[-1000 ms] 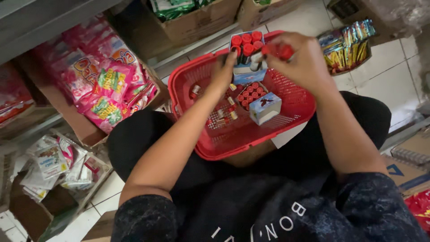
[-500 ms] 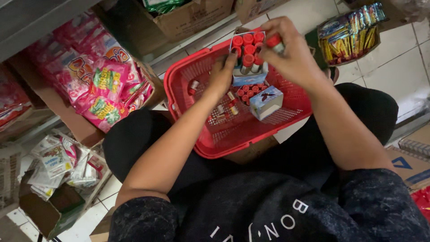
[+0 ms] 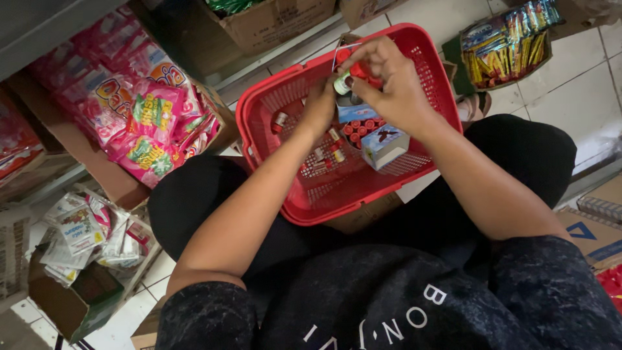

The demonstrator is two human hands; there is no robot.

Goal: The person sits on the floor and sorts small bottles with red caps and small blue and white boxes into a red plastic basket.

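While the left hand (image 3: pixel 322 104) steadies the red basket (image 3: pixel 259 110) on the lap, the right hand (image 3: pixel 392 81) pinches red-capped vials (image 3: pixel 353 71) above it.

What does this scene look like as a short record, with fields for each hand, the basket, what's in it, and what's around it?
left hand: over the red basket, fingers at the small red-capped bottles
right hand: gripping that cluster of bottles from the other side
basket: red plastic mesh, on the person's lap
in basket: blue and white box with red caps showing, loose small bottles
left side: cardboard box of pink snack packets
upper right: box of yellow and blue sachets on the tiled floor
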